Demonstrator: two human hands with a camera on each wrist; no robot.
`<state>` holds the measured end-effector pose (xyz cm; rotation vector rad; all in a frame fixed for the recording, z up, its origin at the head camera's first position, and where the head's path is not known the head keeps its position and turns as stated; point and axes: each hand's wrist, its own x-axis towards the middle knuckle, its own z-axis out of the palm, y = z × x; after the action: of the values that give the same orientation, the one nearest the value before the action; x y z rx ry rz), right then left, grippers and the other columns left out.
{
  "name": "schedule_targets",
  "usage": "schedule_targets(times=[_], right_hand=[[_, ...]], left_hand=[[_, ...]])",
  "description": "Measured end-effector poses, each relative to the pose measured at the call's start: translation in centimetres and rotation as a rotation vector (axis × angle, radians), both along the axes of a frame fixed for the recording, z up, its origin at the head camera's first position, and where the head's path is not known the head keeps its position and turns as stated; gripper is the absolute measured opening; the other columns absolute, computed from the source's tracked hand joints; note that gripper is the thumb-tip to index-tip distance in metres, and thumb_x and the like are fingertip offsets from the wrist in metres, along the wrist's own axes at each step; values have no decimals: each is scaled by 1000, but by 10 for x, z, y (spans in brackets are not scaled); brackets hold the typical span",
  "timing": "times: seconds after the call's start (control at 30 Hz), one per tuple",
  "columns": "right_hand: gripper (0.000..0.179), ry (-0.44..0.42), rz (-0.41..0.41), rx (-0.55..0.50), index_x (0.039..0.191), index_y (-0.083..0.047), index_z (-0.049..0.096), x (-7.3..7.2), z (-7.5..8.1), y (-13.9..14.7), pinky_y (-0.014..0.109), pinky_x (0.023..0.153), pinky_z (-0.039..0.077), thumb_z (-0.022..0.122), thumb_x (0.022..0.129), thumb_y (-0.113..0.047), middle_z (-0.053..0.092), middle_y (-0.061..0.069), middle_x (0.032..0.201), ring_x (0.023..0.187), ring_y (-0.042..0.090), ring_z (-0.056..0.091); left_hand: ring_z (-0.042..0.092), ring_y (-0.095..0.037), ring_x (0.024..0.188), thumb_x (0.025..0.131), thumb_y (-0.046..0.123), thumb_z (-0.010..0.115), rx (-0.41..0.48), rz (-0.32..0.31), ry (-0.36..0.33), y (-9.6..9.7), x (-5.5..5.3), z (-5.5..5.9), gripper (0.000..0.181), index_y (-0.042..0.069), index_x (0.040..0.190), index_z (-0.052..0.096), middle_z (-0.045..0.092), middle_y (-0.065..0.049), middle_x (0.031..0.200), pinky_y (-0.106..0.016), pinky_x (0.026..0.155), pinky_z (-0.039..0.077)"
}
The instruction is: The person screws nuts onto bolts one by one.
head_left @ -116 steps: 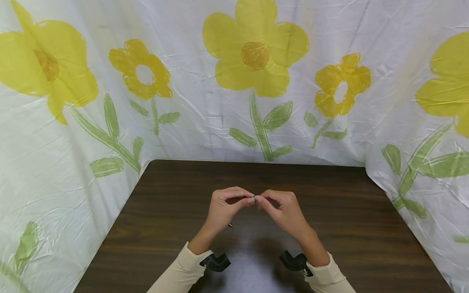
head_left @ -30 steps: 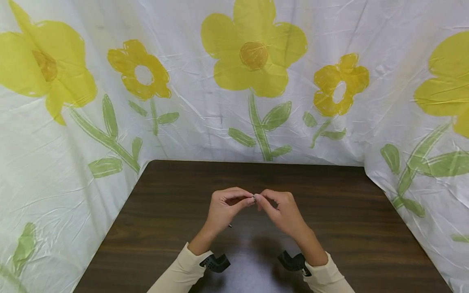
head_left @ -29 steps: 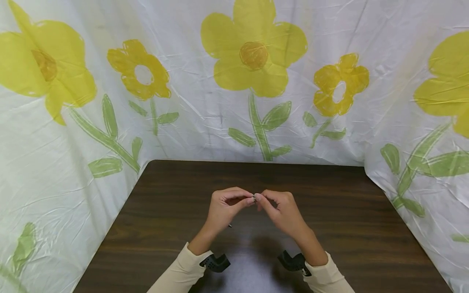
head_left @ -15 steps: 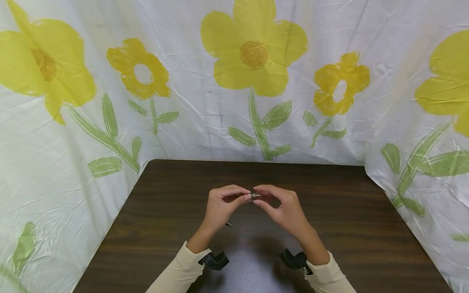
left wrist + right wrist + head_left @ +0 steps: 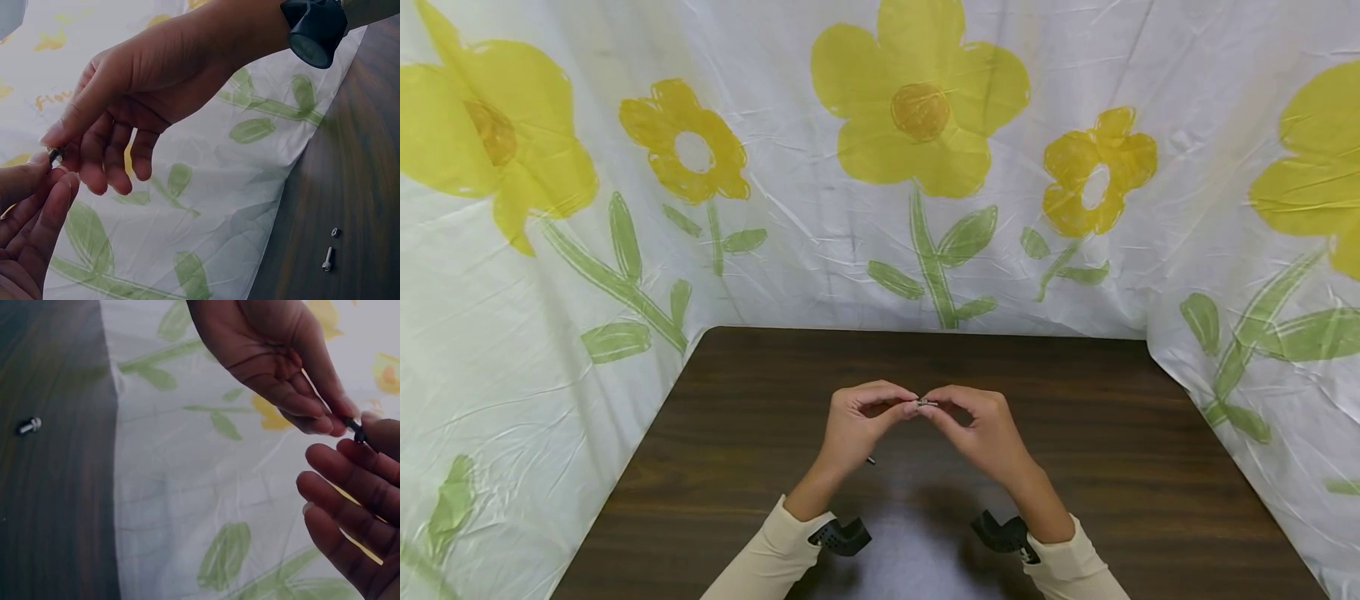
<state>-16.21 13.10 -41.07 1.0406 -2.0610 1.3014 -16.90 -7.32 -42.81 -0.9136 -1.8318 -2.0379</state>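
Note:
In the head view my left hand [image 5: 859,421] pinches a small metal bolt [image 5: 925,403] between thumb and forefinger above the table. My right hand [image 5: 981,423] meets it from the other side, its thumb and forefinger at the bolt's free end. The right wrist view has a dark ring-like piece [image 5: 359,434], like a nut, between the right thumb and forefinger, while the other right fingers stay spread. In the left wrist view the bolt [image 5: 56,154] is mostly hidden by fingertips. The right hand [image 5: 137,87] reaches in from the upper right there.
On the dark wooden table [image 5: 737,467], a second bolt [image 5: 871,460] lies near the left wrist. The left wrist view shows that bolt [image 5: 328,259] with a loose nut [image 5: 335,232] beside it. A flowered sheet [image 5: 805,250] hangs around the table.
Half a second ago the right fingertips parted from the bolt and bared its shank; now they have come back together at it. The left hand keeps its pinch throughout, almost in place.

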Motion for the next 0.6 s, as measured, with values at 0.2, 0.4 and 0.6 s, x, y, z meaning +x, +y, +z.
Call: schedule_targets(times=[0.2, 0.4, 0.6], right_hand=[[14, -39, 4, 10, 96, -8, 76, 1, -3, 0, 27, 64, 57, 75, 88, 4, 75, 4, 85, 70, 17, 70], [28, -79, -24, 14, 75, -16, 70, 1, -3, -2, 27, 58, 54, 68, 93, 6, 67, -5, 67, 60, 14, 63], [17, -74, -37, 6, 89, -12, 75, 0, -1, 2, 22, 62, 54, 70, 92, 4, 72, -2, 77, 66, 11, 66]], left_hand=[[74, -23, 81, 88, -7, 73, 8, -17, -1, 1, 1, -1, 10, -3, 98, 77, 74, -16, 92, -44, 71, 62], [74, -23, 80, 87, -8, 74, -2, -11, 4, 3, 2, -1, 11, -2, 97, 77, 74, -15, 91, -38, 70, 62], [74, -23, 79, 88, -7, 74, 3, 0, 8, 2, 1, -1, 10, -3, 97, 77, 74, -16, 91, -42, 70, 62]])
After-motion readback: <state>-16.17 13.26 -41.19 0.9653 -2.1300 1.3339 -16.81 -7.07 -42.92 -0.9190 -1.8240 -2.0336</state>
